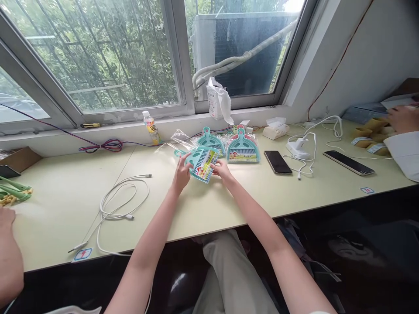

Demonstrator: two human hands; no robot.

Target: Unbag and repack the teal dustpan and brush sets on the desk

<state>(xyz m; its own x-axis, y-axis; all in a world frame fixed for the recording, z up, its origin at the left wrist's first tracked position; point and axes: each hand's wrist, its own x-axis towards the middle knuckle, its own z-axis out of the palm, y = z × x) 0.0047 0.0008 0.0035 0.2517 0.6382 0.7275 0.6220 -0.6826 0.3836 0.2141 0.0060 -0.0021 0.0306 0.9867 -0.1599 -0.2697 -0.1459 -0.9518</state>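
Note:
Both my hands hold a teal mini dustpan and brush set (203, 165) a little above the table, tilted, its yellow-green printed label facing up. My left hand (182, 172) is closed on its left side by the handle end. At the right edge, my right hand (223, 171) pinches the label side between thumb and fingers. Just behind lie more teal dustpan sets, one (212, 142) partly hidden by the held one and another (242, 147) to the right in clear wrapping. Clear plastic film (183, 138) lies behind my left hand.
A drink bottle (152, 127) and a white plastic package (218, 101) stand by the window. A phone (277, 162), power strip (297, 149) and tissue pack (276, 128) lie right. A white cable (109, 214) coils left. Other people's hands (403, 118) show at both sides.

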